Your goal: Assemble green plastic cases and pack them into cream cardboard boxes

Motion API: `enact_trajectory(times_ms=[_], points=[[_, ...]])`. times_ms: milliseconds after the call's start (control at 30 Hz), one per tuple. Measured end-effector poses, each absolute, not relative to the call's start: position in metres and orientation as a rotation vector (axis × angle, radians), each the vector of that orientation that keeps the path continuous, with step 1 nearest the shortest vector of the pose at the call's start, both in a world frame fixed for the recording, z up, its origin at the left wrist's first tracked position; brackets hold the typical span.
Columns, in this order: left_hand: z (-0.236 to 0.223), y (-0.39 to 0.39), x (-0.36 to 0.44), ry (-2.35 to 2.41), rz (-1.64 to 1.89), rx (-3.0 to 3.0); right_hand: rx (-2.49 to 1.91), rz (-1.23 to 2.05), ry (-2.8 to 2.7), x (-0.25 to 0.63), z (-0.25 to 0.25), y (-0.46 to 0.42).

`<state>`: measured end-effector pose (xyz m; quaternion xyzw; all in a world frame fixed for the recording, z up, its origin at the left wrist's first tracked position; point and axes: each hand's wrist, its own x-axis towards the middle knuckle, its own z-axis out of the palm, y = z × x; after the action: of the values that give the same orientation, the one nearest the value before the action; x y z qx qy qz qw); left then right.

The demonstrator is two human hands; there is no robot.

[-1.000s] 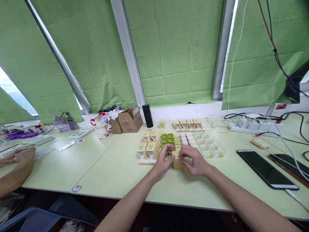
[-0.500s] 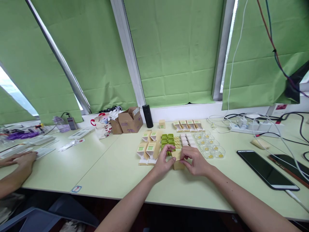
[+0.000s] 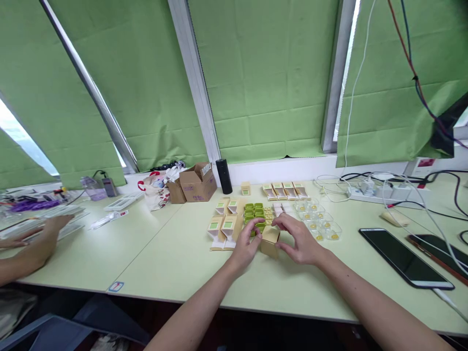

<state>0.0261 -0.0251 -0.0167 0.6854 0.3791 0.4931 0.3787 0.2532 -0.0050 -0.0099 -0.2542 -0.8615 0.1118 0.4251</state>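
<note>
A small tan cardboard box [image 3: 269, 247], its top closed, is between my hands in front of me. My left hand [image 3: 245, 244] curls its fingers against the box's left side. With thumb and forefinger, my right hand [image 3: 298, 240] grips the box's right side and upper edge. Just beyond are green cups [image 3: 254, 213] in rows, small yellow labelled pieces [image 3: 268, 213] and white blocks [image 3: 282, 208], partly hidden by my hands. Clear plastic cups with yellow contents [image 3: 317, 222] stand to the right. Open cartons with green labels [image 3: 229, 225] stand to the left.
More labelled cartons [image 3: 288, 190] line the back, near a black cylinder [image 3: 224, 176] and a brown cardboard box [image 3: 198, 183]. Phones [image 3: 405, 256], cables and a power strip [image 3: 387, 191] occupy the right. At far left, another person's hand [image 3: 54, 224] rests by white trays.
The small box has turned and tilted, its closed top now showing. My right hand's fingers have spread wider around it. The other person's hand at far left has shifted up and right.
</note>
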Motion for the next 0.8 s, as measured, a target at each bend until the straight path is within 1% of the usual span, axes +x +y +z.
enact_trajectory(times_ms=[100, 267, 433, 800], points=[[-0.015, -0.026, 0.027, 0.983, 1.256, 1.771, -0.608, 0.268, -2.223, 0.249, -0.01, -0.008], [-0.017, -0.023, 0.027, 1.034, 1.322, 1.755, -0.676, 0.323, -2.225, 0.252, -0.006, -0.007], [-0.018, -0.022, 0.026, 1.036, 1.376, 1.774, -0.741, 0.31, -2.223, 0.258, -0.005, -0.002], [-0.017, -0.025, 0.027, 0.924, 1.369, 1.778, -0.817, 0.088, -2.218, 0.262, -0.011, 0.007]])
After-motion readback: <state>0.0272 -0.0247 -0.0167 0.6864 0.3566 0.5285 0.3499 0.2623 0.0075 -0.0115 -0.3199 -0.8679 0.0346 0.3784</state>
